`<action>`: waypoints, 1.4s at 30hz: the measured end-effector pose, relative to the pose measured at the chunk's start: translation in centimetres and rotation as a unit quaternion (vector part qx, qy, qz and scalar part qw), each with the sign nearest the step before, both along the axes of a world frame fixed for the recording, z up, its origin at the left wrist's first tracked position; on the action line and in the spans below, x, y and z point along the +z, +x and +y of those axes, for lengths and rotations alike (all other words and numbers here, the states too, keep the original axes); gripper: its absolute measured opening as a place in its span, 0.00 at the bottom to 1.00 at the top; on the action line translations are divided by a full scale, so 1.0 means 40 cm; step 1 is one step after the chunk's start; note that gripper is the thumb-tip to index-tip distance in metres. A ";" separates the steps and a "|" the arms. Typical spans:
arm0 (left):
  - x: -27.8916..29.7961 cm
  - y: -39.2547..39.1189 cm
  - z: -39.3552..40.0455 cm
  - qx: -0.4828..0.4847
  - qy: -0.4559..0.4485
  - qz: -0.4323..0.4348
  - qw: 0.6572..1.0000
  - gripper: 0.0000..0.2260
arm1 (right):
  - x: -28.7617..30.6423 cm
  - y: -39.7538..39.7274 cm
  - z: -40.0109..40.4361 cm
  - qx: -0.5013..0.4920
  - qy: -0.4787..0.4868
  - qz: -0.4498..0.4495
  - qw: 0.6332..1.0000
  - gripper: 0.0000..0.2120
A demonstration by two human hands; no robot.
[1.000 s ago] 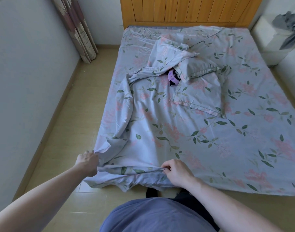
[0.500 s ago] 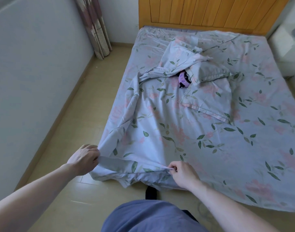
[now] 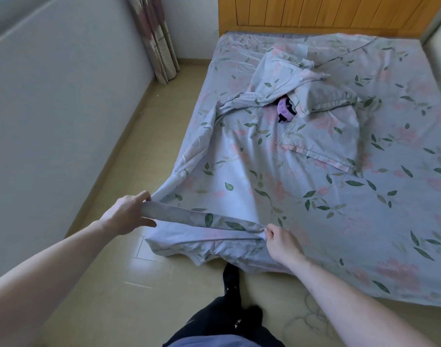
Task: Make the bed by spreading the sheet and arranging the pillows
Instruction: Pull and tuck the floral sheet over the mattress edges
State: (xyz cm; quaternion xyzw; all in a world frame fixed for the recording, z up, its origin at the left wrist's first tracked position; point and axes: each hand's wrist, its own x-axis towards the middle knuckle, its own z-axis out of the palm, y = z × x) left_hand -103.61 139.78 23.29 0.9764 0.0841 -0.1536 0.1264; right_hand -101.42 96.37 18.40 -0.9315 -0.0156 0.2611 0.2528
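Observation:
A pale blue sheet (image 3: 252,186) with pink flowers and green leaves lies rumpled over the low bed. My left hand (image 3: 128,213) grips its near left corner, lifted off the floor. My right hand (image 3: 280,241) pinches the same hem further right, so the edge stretches taut between them. Two pillows in matching cases sit mid-bed: one flat (image 3: 324,139), one bunched (image 3: 324,97) behind it. A small purple plush toy (image 3: 285,111) peeks out between the pillows and a fold of sheet.
A wooden headboard (image 3: 327,13) stands at the far end. The grey wall (image 3: 51,108) and a patterned curtain (image 3: 154,38) bound a strip of tan floor (image 3: 139,136) on the left. My dark-socked feet (image 3: 230,284) stand at the bed's foot. A white cabinet (image 3: 439,53) sits right.
My left hand has moved left and up with the sheet corner, pulling the hem taut and longer between my hands. My view has shifted left, and the sheet's left side lies flatter.

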 end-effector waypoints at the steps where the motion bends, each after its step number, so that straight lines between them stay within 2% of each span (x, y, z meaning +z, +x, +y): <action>1: 0.002 -0.002 0.012 0.011 0.018 -0.003 1.000 0.15 | -0.005 0.000 0.001 -0.006 -0.003 -0.003 1.000 0.17; 3: 0.008 -0.006 0.042 0.054 0.037 -0.037 0.997 0.10 | -0.018 -0.008 0.009 -0.011 -0.006 -0.003 1.000 0.17; 7: 0.024 -0.010 0.073 0.092 -0.008 -0.183 0.979 0.14 | -0.014 -0.030 0.045 0.006 -0.023 -0.005 1.000 0.16; 10: 0.009 -0.032 0.099 0.101 0.009 -0.234 0.967 0.19 | -0.005 -0.051 0.073 0.011 -0.041 -0.012 0.999 0.15; 12: -0.021 -0.059 0.137 0.107 0.035 -0.207 0.972 0.24 | -0.005 -0.072 0.102 0.016 -0.051 -0.012 0.998 0.15; 15: -0.090 -0.105 0.187 0.117 0.081 -0.079 0.987 0.21 | -0.016 -0.100 0.139 0.023 -0.064 0.005 0.998 0.16; 18: -0.125 -0.128 0.256 0.031 0.123 -0.041 0.991 0.19 | -0.035 -0.123 0.189 0.011 -0.094 0.031 0.995 0.16; 20: -0.127 -0.122 0.289 0.019 0.066 -0.079 0.994 0.22 | -0.051 -0.137 0.212 0.002 -0.111 0.043 0.993 0.16; 22: -0.109 -0.104 0.307 0.067 -0.025 -0.120 0.990 0.23 | -0.064 -0.149 0.237 -0.009 -0.122 0.047 0.991 0.16; 24: -0.099 -0.085 0.316 0.101 -0.083 -0.141 0.981 0.19 | -0.072 -0.153 0.254 -0.018 -0.133 0.049 0.990 0.16; 26: -0.106 -0.073 0.325 0.107 -0.102 -0.134 0.980 0.11 | -0.081 -0.152 0.265 -0.034 -0.138 0.051 0.989 0.16; 29: -0.145 -0.055 0.362 0.069 -0.050 -0.110 0.990 0.06 | -0.106 -0.142 0.271 -0.059 -0.139 0.050 0.987 0.16; 32: -0.188 -0.051 0.401 -0.007 0.025 -0.037 0.999 0.04 | -0.122 -0.135 0.259 -0.068 -0.140 0.048 0.987 0.16; 37: -0.307 -0.063 0.465 -0.114 0.122 0.086 0.982 0.15 | -0.195 -0.129 0.252 -0.051 -0.128 0.068 0.988 0.18; 42: -0.479 -0.100 0.501 -0.098 0.152 0.159 0.971 0.17 | -0.334 -0.139 0.280 -0.019 -0.090 0.094 0.991 0.20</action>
